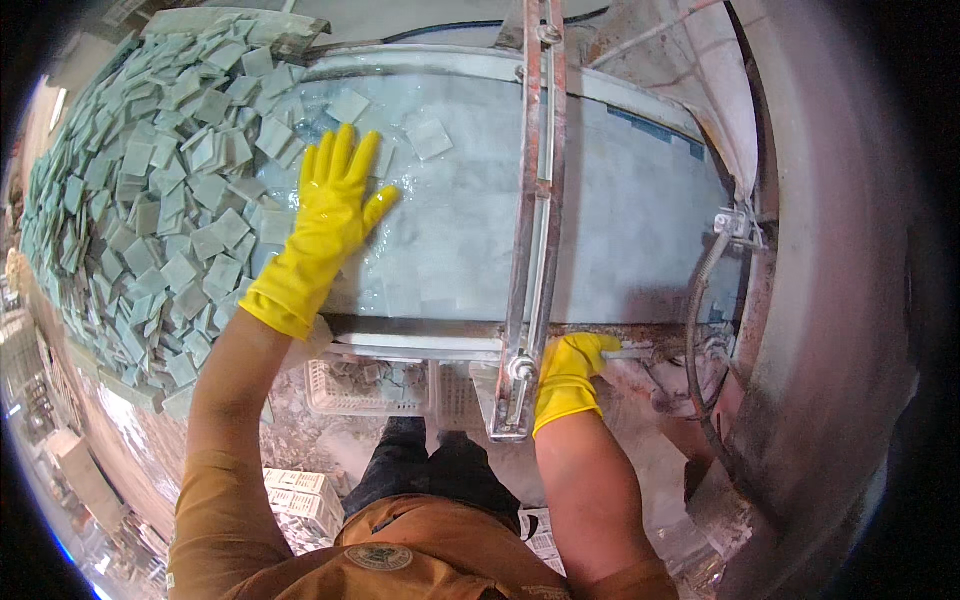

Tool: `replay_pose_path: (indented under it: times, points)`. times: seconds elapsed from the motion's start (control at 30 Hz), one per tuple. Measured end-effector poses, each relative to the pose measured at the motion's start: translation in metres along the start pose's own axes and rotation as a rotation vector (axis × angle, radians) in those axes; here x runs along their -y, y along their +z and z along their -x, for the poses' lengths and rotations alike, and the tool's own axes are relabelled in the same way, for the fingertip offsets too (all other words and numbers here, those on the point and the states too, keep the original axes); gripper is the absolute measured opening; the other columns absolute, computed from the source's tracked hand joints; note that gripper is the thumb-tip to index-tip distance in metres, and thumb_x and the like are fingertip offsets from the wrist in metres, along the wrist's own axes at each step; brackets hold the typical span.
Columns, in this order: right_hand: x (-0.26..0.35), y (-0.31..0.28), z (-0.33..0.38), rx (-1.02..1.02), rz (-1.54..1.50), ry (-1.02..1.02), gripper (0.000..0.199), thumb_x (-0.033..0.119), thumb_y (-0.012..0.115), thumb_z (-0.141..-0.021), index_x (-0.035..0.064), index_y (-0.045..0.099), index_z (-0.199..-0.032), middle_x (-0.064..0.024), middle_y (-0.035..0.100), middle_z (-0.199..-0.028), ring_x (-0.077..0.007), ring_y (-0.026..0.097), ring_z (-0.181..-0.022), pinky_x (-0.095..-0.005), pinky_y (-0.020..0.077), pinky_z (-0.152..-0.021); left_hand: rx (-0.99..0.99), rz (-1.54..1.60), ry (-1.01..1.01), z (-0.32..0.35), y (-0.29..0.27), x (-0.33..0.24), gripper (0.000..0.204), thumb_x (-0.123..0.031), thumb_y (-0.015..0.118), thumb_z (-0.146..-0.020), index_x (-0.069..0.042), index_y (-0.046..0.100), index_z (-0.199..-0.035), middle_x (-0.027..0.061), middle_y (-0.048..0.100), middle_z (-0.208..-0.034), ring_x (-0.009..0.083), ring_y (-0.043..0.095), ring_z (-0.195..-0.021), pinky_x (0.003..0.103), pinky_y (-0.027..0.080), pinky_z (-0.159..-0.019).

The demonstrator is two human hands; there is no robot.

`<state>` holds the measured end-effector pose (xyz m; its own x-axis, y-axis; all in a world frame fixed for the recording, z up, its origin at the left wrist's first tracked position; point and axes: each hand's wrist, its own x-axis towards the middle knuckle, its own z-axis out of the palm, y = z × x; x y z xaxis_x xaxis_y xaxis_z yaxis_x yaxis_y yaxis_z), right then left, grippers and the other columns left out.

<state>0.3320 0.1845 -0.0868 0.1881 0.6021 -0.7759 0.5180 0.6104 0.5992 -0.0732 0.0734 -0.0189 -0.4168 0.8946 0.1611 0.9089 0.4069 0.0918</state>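
Note:
My left hand, in a yellow rubber glove, lies flat with its fingers stretched out on the wet belt bed. Its fingertips are near a few loose square tiles, pale green-grey in colour. To its left rises a big heap of similar tiles. My right hand, gloved the same way, is closed over the front rail beside the metal crossbar; part of its fingers is hidden. Across the bed, flat tiles appear laid close together, running toward the right end.
A rusty slotted crossbar spans the bed. A hose hangs from a fitting at the right, by a large curved housing. Below the rail stand a plastic crate with broken pieces and stacked cartons.

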Motion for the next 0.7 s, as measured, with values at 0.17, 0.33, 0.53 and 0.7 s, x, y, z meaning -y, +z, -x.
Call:
replay_pose_path:
  times: [0.17,0.33,0.53,0.7]
  points:
    - [-0.007,-0.011,0.017,0.007,0.110,-0.071,0.067,0.062,0.050,-0.106,0.0167,0.064,-0.154,-0.0067,0.071,-0.145,-0.0277,0.065,-0.135,-0.0564,0.0471,-0.115,-0.153,0.015,0.082,-0.066,0.021,0.021,0.083,-0.057,0.072,-0.098,-0.023,0.045,-0.168,0.0229,0.038,-0.173,0.0493,0.033,-0.159,0.062,0.022,-0.131]
    - [-0.008,-0.013,0.030,-0.047,0.195,-0.124,0.063,0.059,0.056,-0.105,0.0183,0.067,-0.152,-0.0053,0.073,-0.141,-0.0283,0.067,-0.131,-0.0578,0.0493,-0.111,-0.046,0.029,-0.095,-0.054,0.017,0.045,0.080,-0.058,0.066,-0.101,-0.017,0.045,-0.167,0.0269,0.043,-0.169,0.0491,0.038,-0.156,0.059,0.025,-0.130]
    - [0.005,-0.001,0.000,-0.029,0.209,-0.079,0.055,0.046,0.054,-0.110,0.0124,0.066,-0.152,-0.0125,0.070,-0.146,-0.0373,0.065,-0.135,-0.0712,0.0463,-0.110,-0.161,-0.007,-0.172,-0.008,0.031,0.041,0.082,-0.053,0.066,-0.104,-0.002,0.044,-0.164,0.0303,0.048,-0.164,0.0506,0.043,-0.151,0.058,0.028,-0.129]
    - [-0.020,-0.046,0.064,-0.021,0.272,-0.188,0.050,0.040,0.056,-0.110,0.0108,0.069,-0.149,-0.0180,0.070,-0.146,-0.0422,0.067,-0.133,-0.0745,0.0485,-0.108,-0.081,-0.101,-0.320,-0.067,0.026,-0.020,0.080,-0.053,0.068,-0.103,-0.015,0.042,-0.168,0.0277,0.048,-0.165,0.0516,0.044,-0.150,0.055,0.031,-0.127]
